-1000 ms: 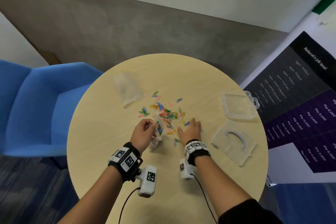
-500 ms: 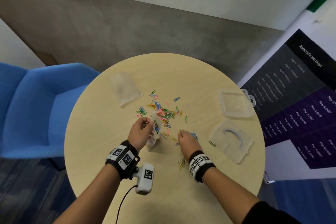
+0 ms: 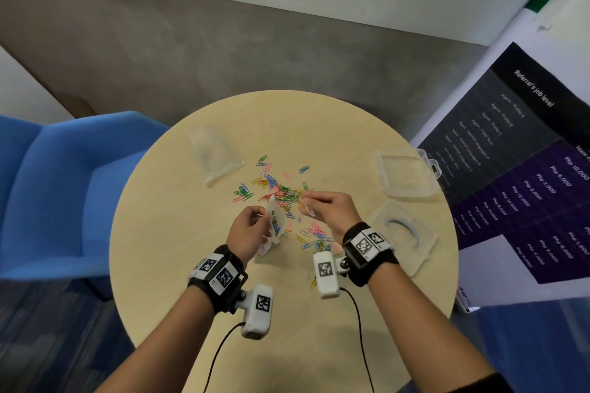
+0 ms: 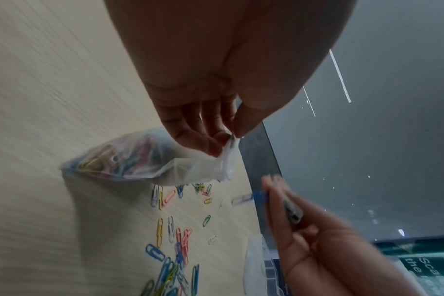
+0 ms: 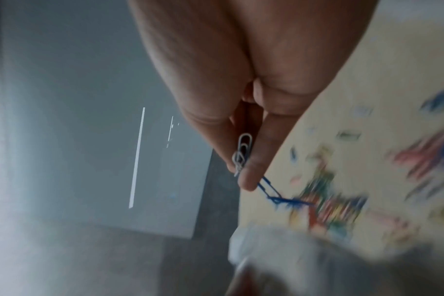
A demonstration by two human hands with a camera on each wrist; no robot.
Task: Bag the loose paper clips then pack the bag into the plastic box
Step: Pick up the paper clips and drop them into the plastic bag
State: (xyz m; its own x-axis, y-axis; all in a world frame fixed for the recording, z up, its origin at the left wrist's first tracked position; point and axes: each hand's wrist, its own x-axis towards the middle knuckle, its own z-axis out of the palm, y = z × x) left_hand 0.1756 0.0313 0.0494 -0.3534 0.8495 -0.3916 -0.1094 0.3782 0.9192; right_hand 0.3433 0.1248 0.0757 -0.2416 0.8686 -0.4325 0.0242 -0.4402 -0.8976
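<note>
Coloured paper clips (image 3: 277,191) lie scattered across the middle of a round wooden table (image 3: 178,265). My left hand (image 3: 247,226) pinches the rim of a small clear bag (image 3: 275,221) that stands upright with clips inside; the left wrist view shows the bag (image 4: 145,162) partly filled and the thumb and fingers (image 4: 216,140) on its mouth. My right hand (image 3: 329,206) hovers just right of the bag's mouth and pinches a few paper clips (image 5: 243,150), white and blue ones. The clear plastic box (image 3: 404,176) sits open at the right edge, its lid (image 3: 404,233) lying nearer to me.
A second empty clear bag (image 3: 214,153) lies at the far left of the table. A blue armchair (image 3: 54,188) stands to the left. A dark printed banner (image 3: 523,169) stands to the right. More clips (image 3: 316,239) lie between my wrists.
My right hand has lifted off the table with a few clips and moved up and left toward the bag's mouth. The left hand still holds the bag in the same place.
</note>
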